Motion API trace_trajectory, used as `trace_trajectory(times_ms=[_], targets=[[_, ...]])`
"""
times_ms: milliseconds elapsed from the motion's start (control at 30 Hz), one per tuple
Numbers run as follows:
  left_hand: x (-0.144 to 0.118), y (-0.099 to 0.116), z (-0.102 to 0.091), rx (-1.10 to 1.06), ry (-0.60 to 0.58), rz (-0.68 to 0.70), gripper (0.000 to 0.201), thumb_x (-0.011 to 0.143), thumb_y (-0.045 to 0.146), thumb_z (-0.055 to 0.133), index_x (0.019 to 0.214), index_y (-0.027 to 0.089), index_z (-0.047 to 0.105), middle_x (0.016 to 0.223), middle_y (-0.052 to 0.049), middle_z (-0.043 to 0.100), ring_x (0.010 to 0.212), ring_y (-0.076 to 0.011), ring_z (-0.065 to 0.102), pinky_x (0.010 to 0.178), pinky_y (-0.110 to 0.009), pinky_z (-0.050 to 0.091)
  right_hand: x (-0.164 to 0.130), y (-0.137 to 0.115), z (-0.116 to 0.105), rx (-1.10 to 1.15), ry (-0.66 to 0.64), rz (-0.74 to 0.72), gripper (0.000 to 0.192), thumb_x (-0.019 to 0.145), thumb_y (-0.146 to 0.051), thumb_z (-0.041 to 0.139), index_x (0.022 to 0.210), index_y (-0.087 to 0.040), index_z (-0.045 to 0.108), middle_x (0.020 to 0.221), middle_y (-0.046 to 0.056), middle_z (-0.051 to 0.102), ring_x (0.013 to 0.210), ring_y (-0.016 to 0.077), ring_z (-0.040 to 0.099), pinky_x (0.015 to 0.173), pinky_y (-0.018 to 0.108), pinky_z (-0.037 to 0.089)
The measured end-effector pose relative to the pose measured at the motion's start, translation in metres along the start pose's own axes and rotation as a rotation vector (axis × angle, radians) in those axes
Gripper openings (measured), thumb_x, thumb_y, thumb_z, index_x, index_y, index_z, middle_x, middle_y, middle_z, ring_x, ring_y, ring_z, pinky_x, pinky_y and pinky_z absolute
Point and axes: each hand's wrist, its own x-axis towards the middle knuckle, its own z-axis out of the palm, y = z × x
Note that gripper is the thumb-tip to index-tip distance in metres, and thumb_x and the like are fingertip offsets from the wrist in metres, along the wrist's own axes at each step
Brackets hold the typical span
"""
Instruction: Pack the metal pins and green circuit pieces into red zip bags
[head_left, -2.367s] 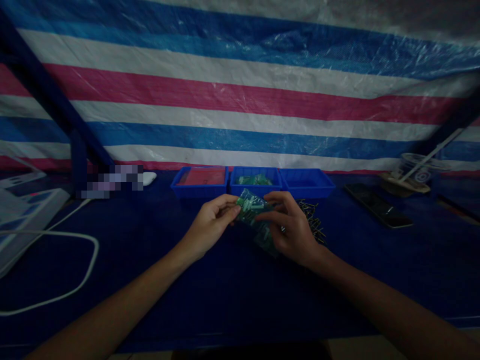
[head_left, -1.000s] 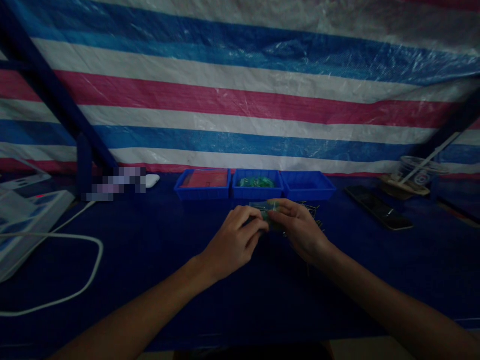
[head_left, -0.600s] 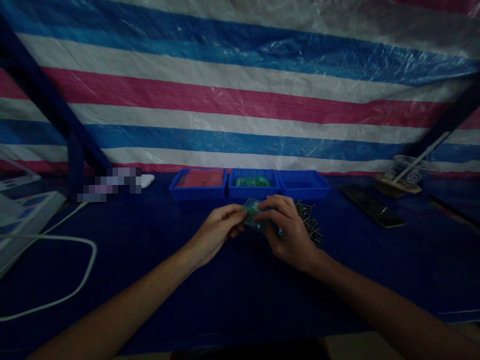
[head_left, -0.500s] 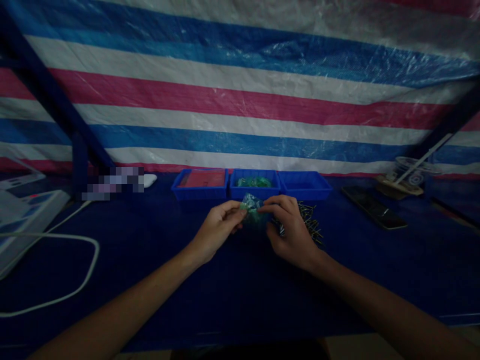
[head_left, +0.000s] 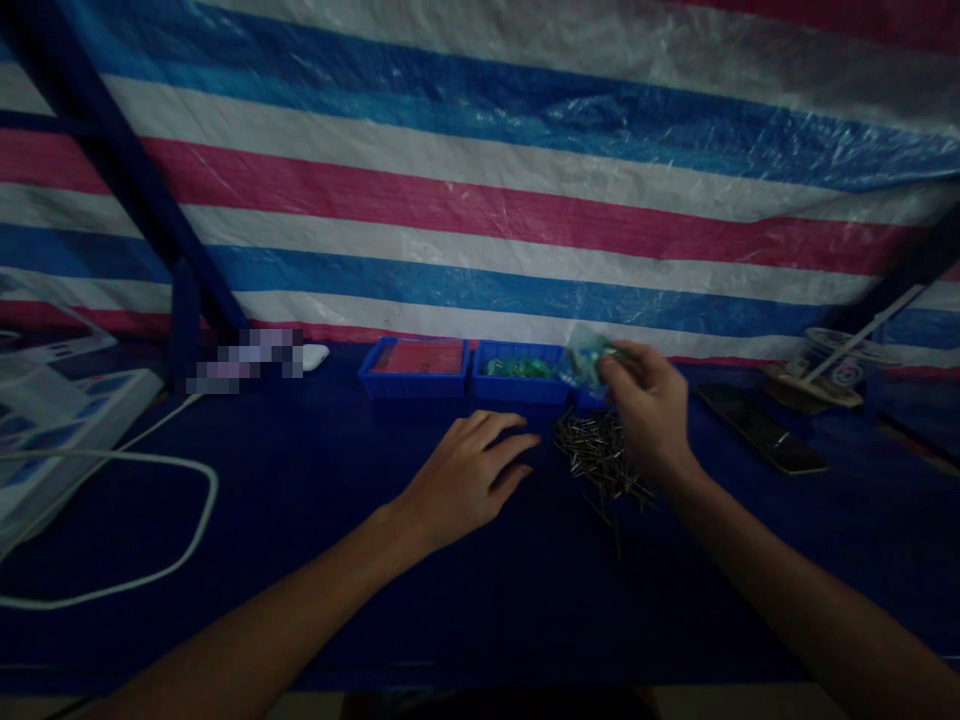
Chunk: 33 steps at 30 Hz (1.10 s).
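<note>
My right hand (head_left: pixel 646 405) pinches a small clear plastic bag (head_left: pixel 587 357) with greenish contents, held over the right-hand blue bin (head_left: pixel 592 400), which it largely hides. Just left of the metal pile, my left hand (head_left: pixel 472 470) hovers low over the table with its fingers apart and nothing in them. The pile of thin metal pieces, like screws or nails (head_left: pixel 596 455), lies below and partly behind my right hand. Green pieces (head_left: pixel 517 369) fill the middle blue bin (head_left: pixel 520 391). In the left blue bin (head_left: pixel 414 386) lie flat red sheets or bags (head_left: pixel 420 357).
A dark phone (head_left: pixel 761 428) lies on the blue table (head_left: pixel 480 610) at the right, near a clear plastic cup (head_left: pixel 832 350). To the left are a white cable (head_left: pixel 210 500), a white case (head_left: pixel 315 357) and a compartment box (head_left: pixel 82 430). A striped tarp (head_left: pixel 480 220) hangs behind.
My right hand has carried the plastic bag right and away from me, over the right bin. My left hand has let go of the bag and spread its fingers.
</note>
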Motion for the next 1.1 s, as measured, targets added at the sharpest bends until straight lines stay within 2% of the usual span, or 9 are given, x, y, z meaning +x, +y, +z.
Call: trace_trajectory(times_ms=[100,167,233,300,500,600,867,1033,1100], targets=[[-0.003,-0.003,0.005,-0.007,-0.107,-0.072,0.026,0.086,0.026,0.053,0.111,0.022,0.056,0.119,-0.007,0.052,0.109,-0.0229,0.047,0.086,-0.041,0.041,0.034,-0.007,0.001,-0.263,0.204,-0.367,0.02,0.081,-0.03,0.05,0.097,-0.02,0.057,0.09,0.006,0.058,0.084,0.0183,0.053,0.067,0.031,0.042],[-0.004,-0.006,0.007,0.0,-0.171,-0.088,0.024,0.086,0.027,0.052,0.109,0.022,0.056,0.116,-0.007,0.054,0.107,-0.0229,0.047,0.086,-0.04,0.04,0.045,-0.004,0.01,-0.407,0.059,-0.483,0.021,0.083,-0.028,0.047,0.096,-0.02,0.06,0.091,0.008,0.058,0.089,0.0207,0.052,0.074,0.036,0.042],[-0.005,-0.007,0.008,0.003,-0.231,-0.086,0.022,0.086,0.027,0.052,0.106,0.023,0.057,0.108,-0.005,0.057,0.102,-0.0218,0.05,0.084,-0.039,0.039,0.044,0.004,0.021,-0.544,-0.248,-0.52,0.021,0.081,-0.028,0.049,0.095,-0.02,0.063,0.087,0.008,0.06,0.089,0.0227,0.053,0.079,0.04,0.04],[-0.005,-0.008,0.006,0.002,-0.268,-0.084,0.02,0.086,0.027,0.052,0.105,0.023,0.058,0.102,-0.003,0.059,0.097,-0.0204,0.053,0.085,-0.039,0.038,0.037,0.012,0.025,-0.643,-0.453,-0.512,0.022,0.08,-0.03,0.051,0.095,-0.02,0.064,0.082,0.008,0.063,0.086,0.0235,0.054,0.08,0.042,0.04],[-0.003,-0.013,0.006,-0.047,-0.32,-0.094,0.023,0.087,0.029,0.05,0.108,0.023,0.056,0.107,-0.003,0.059,0.099,-0.0194,0.054,0.086,-0.037,0.039,0.019,0.032,-0.017,-0.623,-0.272,-0.441,0.022,0.082,-0.031,0.048,0.089,-0.018,0.065,0.082,0.007,0.066,0.079,0.0209,0.058,0.077,0.038,0.043],[0.004,-0.015,0.012,-0.078,-0.298,-0.121,0.026,0.088,0.03,0.048,0.112,0.021,0.054,0.111,-0.004,0.057,0.103,-0.0197,0.053,0.087,-0.037,0.041,0.015,0.05,-0.043,-0.632,-0.35,-0.412,0.022,0.082,-0.031,0.048,0.087,-0.017,0.065,0.083,0.007,0.066,0.077,0.02,0.059,0.075,0.035,0.044],[0.074,-0.045,0.006,0.16,0.199,-0.242,0.037,0.09,0.031,0.041,0.119,0.009,0.048,0.12,-0.015,0.052,0.115,-0.0234,0.044,0.099,-0.037,0.034,0.013,0.071,-0.052,-0.797,-0.58,-0.307,0.024,0.084,-0.033,0.049,0.095,-0.017,0.063,0.094,0.009,0.063,0.092,0.0208,0.056,0.085,0.035,0.041],[0.092,-0.06,0.005,0.335,-0.086,-0.448,0.04,0.088,0.041,0.039,0.098,0.011,0.063,0.093,-0.016,0.065,0.092,-0.0298,0.057,0.086,-0.046,0.038,0.009,0.065,-0.052,-0.842,-0.662,-0.27,0.03,0.085,-0.035,0.048,0.103,-0.015,0.061,0.103,0.011,0.061,0.098,0.0207,0.056,0.087,0.033,0.04],[0.091,-0.061,0.005,0.363,-0.019,-0.459,0.04,0.088,0.042,0.038,0.101,0.012,0.062,0.096,-0.015,0.065,0.093,-0.0296,0.056,0.085,-0.045,0.038,0.007,0.065,-0.052,-0.874,-0.679,-0.282,0.031,0.085,-0.035,0.048,0.103,-0.015,0.061,0.104,0.012,0.061,0.1,0.0214,0.055,0.088,0.033,0.039]])
